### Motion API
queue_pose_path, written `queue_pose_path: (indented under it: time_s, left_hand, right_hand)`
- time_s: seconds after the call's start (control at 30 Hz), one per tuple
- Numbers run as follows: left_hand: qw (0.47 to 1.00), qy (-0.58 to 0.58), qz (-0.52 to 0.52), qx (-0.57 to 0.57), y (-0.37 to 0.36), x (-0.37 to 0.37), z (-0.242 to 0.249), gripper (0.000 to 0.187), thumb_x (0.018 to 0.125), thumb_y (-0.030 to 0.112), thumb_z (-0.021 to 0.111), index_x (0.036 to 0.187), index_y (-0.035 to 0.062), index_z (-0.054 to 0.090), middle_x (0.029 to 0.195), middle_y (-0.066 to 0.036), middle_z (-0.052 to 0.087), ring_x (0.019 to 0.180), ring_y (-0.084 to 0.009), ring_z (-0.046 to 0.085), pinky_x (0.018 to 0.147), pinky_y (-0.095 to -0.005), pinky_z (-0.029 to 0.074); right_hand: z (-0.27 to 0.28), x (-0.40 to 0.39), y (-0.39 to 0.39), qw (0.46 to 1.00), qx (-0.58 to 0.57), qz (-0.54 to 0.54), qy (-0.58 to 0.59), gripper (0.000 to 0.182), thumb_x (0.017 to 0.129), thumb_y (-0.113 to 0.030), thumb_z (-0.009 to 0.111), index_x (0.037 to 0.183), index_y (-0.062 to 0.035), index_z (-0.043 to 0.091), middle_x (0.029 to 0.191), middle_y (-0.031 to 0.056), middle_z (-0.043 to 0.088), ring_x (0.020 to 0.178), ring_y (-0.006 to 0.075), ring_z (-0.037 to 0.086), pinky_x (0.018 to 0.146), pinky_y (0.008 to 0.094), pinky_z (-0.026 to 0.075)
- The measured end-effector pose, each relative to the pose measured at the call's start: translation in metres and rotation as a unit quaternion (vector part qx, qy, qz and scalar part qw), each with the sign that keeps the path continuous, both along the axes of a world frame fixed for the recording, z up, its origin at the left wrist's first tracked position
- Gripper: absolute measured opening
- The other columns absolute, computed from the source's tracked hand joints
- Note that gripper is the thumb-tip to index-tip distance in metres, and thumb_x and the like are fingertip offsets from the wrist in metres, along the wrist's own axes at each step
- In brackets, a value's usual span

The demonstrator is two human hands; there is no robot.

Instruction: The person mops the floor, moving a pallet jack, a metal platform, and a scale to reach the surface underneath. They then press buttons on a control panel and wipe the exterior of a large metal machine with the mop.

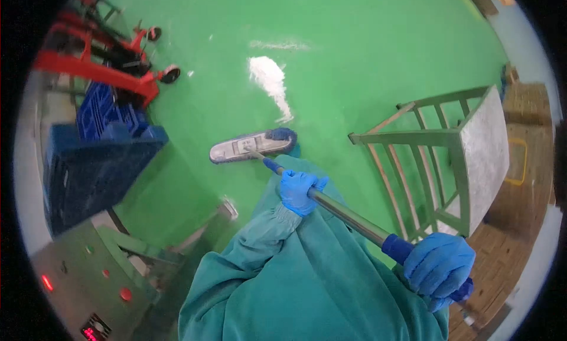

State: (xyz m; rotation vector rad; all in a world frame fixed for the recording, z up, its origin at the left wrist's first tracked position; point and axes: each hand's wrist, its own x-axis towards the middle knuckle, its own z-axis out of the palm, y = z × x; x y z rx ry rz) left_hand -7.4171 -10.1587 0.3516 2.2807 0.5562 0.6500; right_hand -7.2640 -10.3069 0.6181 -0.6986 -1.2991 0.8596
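Both my hands, in blue gloves, are wrapped round the pole of a flat mop. My left hand (300, 191) grips the metal pole partway down, near its blue collar. Higher up, at the blue end grip, my right hand (440, 265) is closed on the handle. The metal pole (348, 216) slants from the lower right toward the mop head (245, 147), which rests on the green floor in front of me. Its plate is grey, with blue pad showing at the right end. Just beyond it lies a streak of white powder (269, 78).
A green metal frame stand (460, 140) with a pale top is at right, beside stacked brown boards (520, 193). At left are a red pallet jack (94, 69), a blue pallet (94, 175) and a machine panel (88, 270) with red lights. The green floor (366, 57) extends ahead.
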Motion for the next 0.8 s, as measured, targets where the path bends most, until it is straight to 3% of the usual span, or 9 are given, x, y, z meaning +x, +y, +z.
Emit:
queue_pose_path:
  time_s: [0.13, 0.23, 0.3, 0.37, 0.4, 0.5, 0.67, 0.7, 0.8]
  left_hand:
    - [0.997, 0.025, 0.077, 0.018, -0.008, -0.039, -0.001, 0.030, 0.075, 0.029, 0.065, 0.056, 0.0150, 0.048, 0.052, -0.004, 0.049, 0.054, -0.0233, 0.050, 0.063, -0.0368, 0.034]
    - [0.990, 0.072, 0.111, 0.042, -0.003, -0.068, -0.011, 0.032, 0.075, 0.029, 0.065, 0.054, 0.0142, 0.047, 0.052, -0.006, 0.049, 0.053, -0.0245, 0.050, 0.061, -0.0371, 0.034]
    - [0.985, 0.048, 0.156, 0.049, 0.004, -0.081, -0.032, 0.032, 0.075, 0.028, 0.065, 0.053, 0.0123, 0.047, 0.052, -0.008, 0.048, 0.052, -0.0269, 0.048, 0.057, -0.0376, 0.034]
    - [0.934, 0.034, 0.240, -0.264, 0.006, -0.100, -0.097, 0.026, 0.077, 0.022, 0.064, 0.058, 0.0081, 0.054, 0.058, -0.010, 0.055, 0.054, -0.0243, 0.052, 0.057, -0.0357, 0.040]
    - [0.906, -0.002, 0.268, -0.327, 0.011, -0.101, -0.115, 0.023, 0.077, 0.020, 0.063, 0.059, 0.0076, 0.053, 0.059, -0.009, 0.055, 0.055, -0.0230, 0.052, 0.058, -0.0347, 0.040]
    - [0.909, -0.007, 0.284, -0.306, 0.022, -0.086, -0.140, 0.015, 0.076, 0.012, 0.057, 0.063, 0.0061, 0.052, 0.063, -0.007, 0.054, 0.060, -0.0190, 0.051, 0.062, -0.0318, 0.041]
    - [0.900, -0.062, 0.309, -0.301, 0.025, -0.004, -0.237, 0.009, 0.074, 0.000, 0.049, 0.067, 0.0055, 0.049, 0.066, -0.002, 0.051, 0.067, -0.0128, 0.048, 0.065, -0.0272, 0.043]
    - [0.920, 0.164, 0.289, -0.207, 0.019, 0.040, -0.114, 0.010, 0.073, 0.001, 0.050, 0.066, 0.0080, 0.047, 0.066, 0.001, 0.046, 0.066, -0.0123, 0.046, 0.064, -0.0271, 0.041]
    - [0.961, 0.053, 0.230, -0.144, 0.011, 0.120, -0.098, 0.011, 0.074, 0.006, 0.052, 0.065, 0.0077, 0.045, 0.061, -0.003, 0.044, 0.059, -0.0143, 0.043, 0.055, -0.0301, 0.036]
  right_hand:
    - [-0.011, -0.007, 0.025, 0.992, -0.020, 0.116, 0.037, 0.020, 0.068, -0.005, 0.071, 0.061, -0.0034, 0.052, 0.058, 0.0084, 0.055, 0.051, 0.0247, 0.057, 0.051, 0.0395, 0.049]
    - [-0.036, -0.034, 0.017, 0.997, -0.055, -0.037, 0.050, 0.016, 0.068, 0.001, 0.068, 0.068, -0.0038, 0.052, 0.067, 0.0090, 0.056, 0.057, 0.0250, 0.056, 0.056, 0.0374, 0.047]
    - [-0.051, -0.047, 0.024, 0.983, -0.149, -0.053, 0.093, 0.012, 0.070, 0.002, 0.065, 0.072, -0.0050, 0.055, 0.073, 0.0099, 0.058, 0.065, 0.0240, 0.057, 0.062, 0.0336, 0.047]
    - [-0.084, -0.058, 0.031, 0.971, -0.203, -0.127, 0.026, 0.012, 0.075, -0.002, 0.066, 0.084, -0.0026, 0.059, 0.080, 0.0070, 0.058, 0.074, 0.0162, 0.056, 0.068, 0.0295, 0.046]
    - [-0.093, -0.063, 0.039, 0.960, -0.246, -0.121, 0.055, 0.011, 0.075, -0.003, 0.066, 0.084, -0.0017, 0.059, 0.081, 0.0083, 0.060, 0.079, 0.0173, 0.057, 0.074, 0.0307, 0.046]
    - [-0.122, -0.060, 0.060, 0.944, -0.281, -0.073, 0.156, 0.013, 0.078, -0.005, 0.066, 0.086, 0.0012, 0.059, 0.087, 0.0077, 0.061, 0.084, 0.0137, 0.058, 0.078, 0.0279, 0.046]
    - [-0.144, 0.052, 0.066, 0.928, -0.323, -0.082, 0.168, 0.008, 0.079, -0.001, 0.063, 0.086, 0.0014, 0.060, 0.085, 0.0065, 0.061, 0.081, 0.0138, 0.057, 0.076, 0.0283, 0.046]
    - [-0.141, 0.069, 0.062, 0.935, -0.298, -0.108, 0.160, 0.008, 0.079, 0.000, 0.063, 0.086, 0.0013, 0.060, 0.085, 0.0070, 0.061, 0.081, 0.0142, 0.057, 0.076, 0.0287, 0.046]
    - [-0.113, 0.106, 0.044, 0.927, -0.277, -0.177, 0.181, 0.006, 0.077, 0.003, 0.062, 0.081, 0.0008, 0.059, 0.083, 0.0091, 0.061, 0.080, 0.0171, 0.058, 0.075, 0.0316, 0.047]
